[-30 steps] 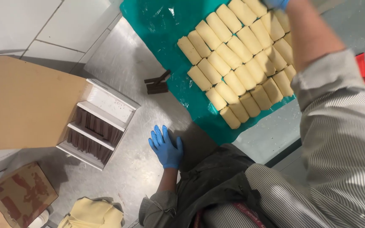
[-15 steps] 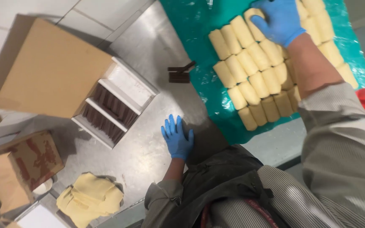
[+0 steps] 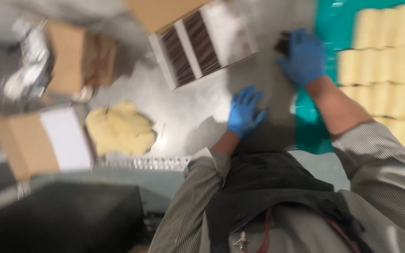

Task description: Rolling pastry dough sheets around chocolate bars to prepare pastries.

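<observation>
- Your right hand in its blue glove reaches over a small dark piece on the steel table, right at the left edge of the teal sheet. The fingers curl over the piece, but motion blur keeps you from telling whether they have closed on it or only touch it.
- Your left hand, also gloved in blue, lies flat and spread on the bare table nearer your body, holding nothing.
- The dark piece sits at your right fingertips, on their far-left side, between the sheet's edge and the open box.
- On the teal sheet, rows of pale yellow dough bars lie packed side by side toward the table's right edge. They look shaped and laid out already.
- The white-lined cardboard box near the far edge stands open, its compartments filled with dark sticks. Judging from this, many sticks are still left to take out.
- A lump of pale yellow dough rests unshaped toward the left near edge, so that portion seems not yet worked.
</observation>
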